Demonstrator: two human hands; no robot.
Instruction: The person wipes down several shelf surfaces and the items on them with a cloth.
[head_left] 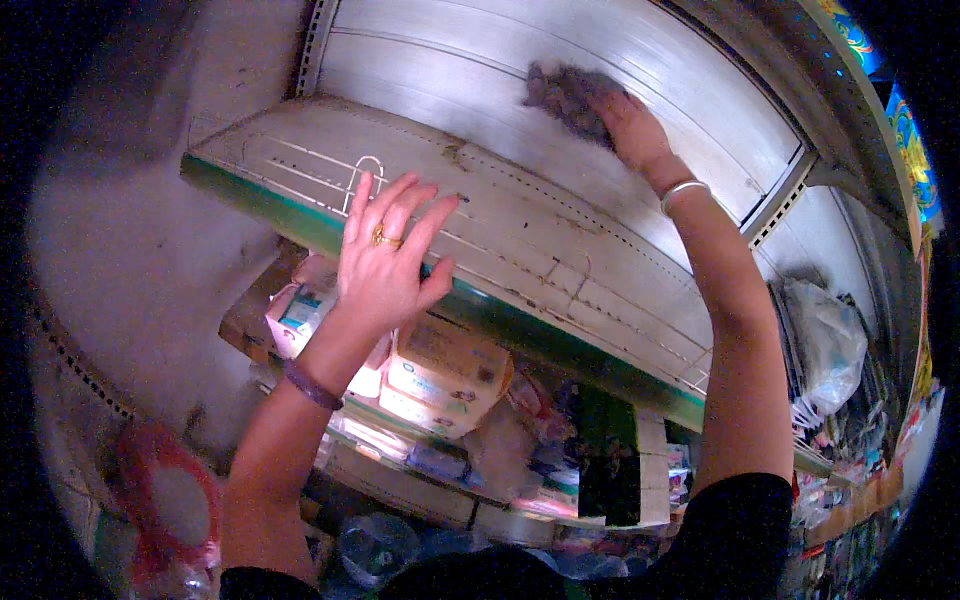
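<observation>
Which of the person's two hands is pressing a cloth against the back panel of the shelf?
The right hand, with a silver bangle at its wrist, presses a grey cloth to the back panel. The left hand, wearing a gold ring, rests empty and spread on the shelf.

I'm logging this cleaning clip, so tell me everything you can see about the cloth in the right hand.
The cloth is a small, bunched, dark greyish-purple rag, soft and crumpled. The right hand presses it flat against the pale metal back panel above the bare shelf, fingers covering its right side. Its weave is too blurred to tell.
</observation>
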